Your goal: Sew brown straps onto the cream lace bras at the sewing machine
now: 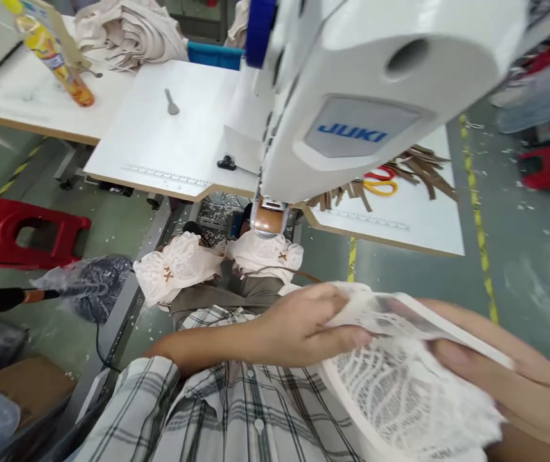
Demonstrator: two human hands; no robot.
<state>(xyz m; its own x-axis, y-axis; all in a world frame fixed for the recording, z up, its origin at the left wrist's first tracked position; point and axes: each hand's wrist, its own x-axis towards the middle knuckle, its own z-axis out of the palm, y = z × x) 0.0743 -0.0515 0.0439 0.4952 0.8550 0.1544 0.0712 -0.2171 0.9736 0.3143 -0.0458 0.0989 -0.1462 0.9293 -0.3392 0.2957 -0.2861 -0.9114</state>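
A cream lace bra (400, 385) is stretched between my two hands at the lower right, in front of my body. My left hand (310, 321) grips its upper edge, thumb on top of the lace. On the other side, my right hand (510, 378) is closed around the sheer edge, its thumb pressing from above and its other fingers behind the fabric. More cream lace bra pieces with small brown bows lie over my knees, one on the left (178, 263) and one on the right (267, 253).
A white JUKI sewing machine (361, 83) rises above my knees. Its white table (159, 147) carries a grey spoon-shaped tool (171, 102) and a black binder clip (226, 163). Brown strips (423, 167) and yellow-red scissors (379, 183) lie right. A red stool (29, 231) stands left.
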